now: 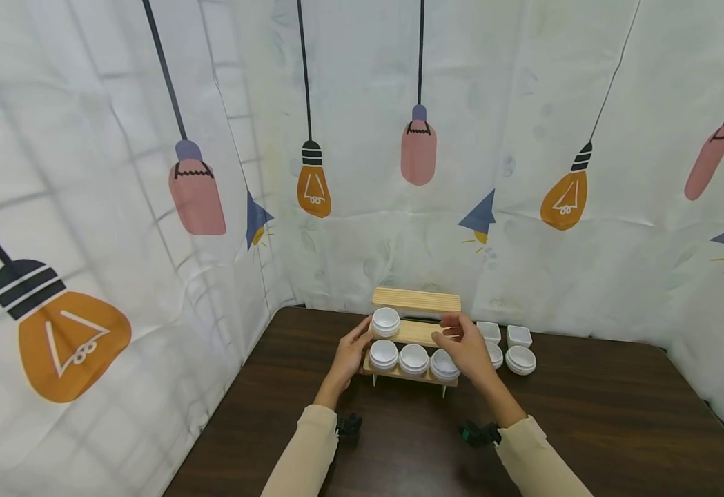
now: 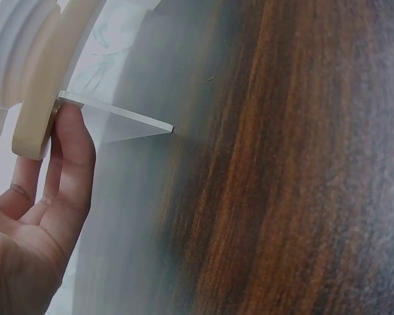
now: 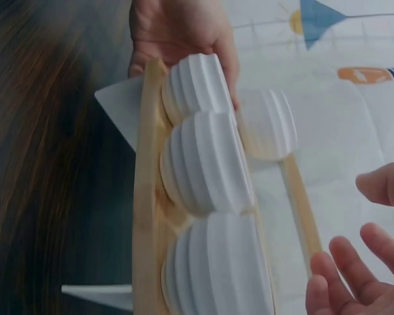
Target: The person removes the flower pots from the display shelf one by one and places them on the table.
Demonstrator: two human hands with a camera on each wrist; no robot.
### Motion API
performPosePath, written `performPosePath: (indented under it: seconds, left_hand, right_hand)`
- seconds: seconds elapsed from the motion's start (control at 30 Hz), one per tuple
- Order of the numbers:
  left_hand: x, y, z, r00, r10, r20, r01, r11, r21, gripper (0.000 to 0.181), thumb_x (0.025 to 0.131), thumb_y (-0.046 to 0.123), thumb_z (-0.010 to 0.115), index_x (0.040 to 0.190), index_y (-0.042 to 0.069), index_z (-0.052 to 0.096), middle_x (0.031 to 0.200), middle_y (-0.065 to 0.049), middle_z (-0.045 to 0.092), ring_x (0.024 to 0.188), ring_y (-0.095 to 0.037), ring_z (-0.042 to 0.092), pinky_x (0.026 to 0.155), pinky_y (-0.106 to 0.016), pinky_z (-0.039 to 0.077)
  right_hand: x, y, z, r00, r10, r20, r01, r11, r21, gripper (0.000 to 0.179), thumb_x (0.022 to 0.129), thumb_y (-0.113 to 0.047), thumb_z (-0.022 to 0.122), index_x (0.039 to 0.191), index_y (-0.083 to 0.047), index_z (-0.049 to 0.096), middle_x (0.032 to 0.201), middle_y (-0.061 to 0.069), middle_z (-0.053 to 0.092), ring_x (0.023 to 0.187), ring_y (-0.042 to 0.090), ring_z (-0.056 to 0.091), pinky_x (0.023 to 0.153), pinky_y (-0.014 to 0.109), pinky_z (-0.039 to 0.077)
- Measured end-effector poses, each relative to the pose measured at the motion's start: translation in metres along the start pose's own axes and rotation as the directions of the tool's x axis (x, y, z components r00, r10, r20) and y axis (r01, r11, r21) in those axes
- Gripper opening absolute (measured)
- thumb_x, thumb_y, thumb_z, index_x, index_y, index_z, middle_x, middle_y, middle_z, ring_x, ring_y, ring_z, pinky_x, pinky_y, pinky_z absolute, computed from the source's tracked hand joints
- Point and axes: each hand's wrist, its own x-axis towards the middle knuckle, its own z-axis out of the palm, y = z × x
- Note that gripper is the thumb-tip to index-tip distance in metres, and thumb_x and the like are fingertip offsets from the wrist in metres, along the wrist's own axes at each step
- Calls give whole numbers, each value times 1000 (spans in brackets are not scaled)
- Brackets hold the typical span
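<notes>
A tiered wooden stand (image 1: 416,299) with clear legs stands on the table. Three white ribbed bowls (image 1: 413,359) line its lowest shelf, and another white bowl (image 1: 386,322) sits at the left of the middle shelf. My left hand (image 1: 347,355) holds the stand's left end, its fingertips beside the middle-shelf bowl. In the left wrist view, a finger (image 2: 73,134) touches the board near a clear leg (image 2: 118,113). My right hand (image 1: 470,350) hovers over the stand's right end, fingers loosely bent, holding nothing; in the right wrist view, thumb and fingers (image 3: 354,272) are apart.
Right of the stand, two square white dishes (image 1: 519,336) stand behind round white bowls (image 1: 520,359), one partly hidden by my right hand. The dark wooden table (image 1: 585,428) meets a white curtain (image 1: 362,262) printed with lamps at the back and left.
</notes>
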Motion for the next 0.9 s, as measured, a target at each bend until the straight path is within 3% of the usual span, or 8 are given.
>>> performPosePath:
  seconds: [0.3, 0.53, 0.9]
  left_hand:
    - [-18, 28, -2, 999, 14, 45, -15, 1000, 5, 52, 108, 25, 52, 158, 14, 42, 120, -26, 65, 83, -19, 65, 73, -32, 56]
    - [-18, 26, -2, 999, 24, 35, -24, 1000, 4, 51, 108, 25, 53, 157, 14, 43, 117, -21, 68, 84, -19, 66, 74, -34, 57]
    - [-18, 28, -3, 998, 8, 56, -7, 1000, -21, 51, 108, 26, 53, 157, 18, 44, 113, -18, 70, 82, -16, 68, 73, -36, 59]
  right_hand:
    - [14, -14, 24, 996, 4, 84, -6, 1000, 23, 46, 95, -19, 73, 136, -8, 57, 132, 18, 62, 115, 31, 60, 99, 45, 51]
    - [24, -16, 38, 988, 7, 155, -10, 1000, 17, 50, 95, -25, 75, 139, -12, 56, 136, 20, 60, 118, 32, 60, 92, 44, 55]
    - [32, -15, 58, 981, 29, 192, -33, 999, 20, 54, 93, -25, 76, 141, -12, 55, 137, 17, 61, 118, 33, 64, 93, 46, 57]
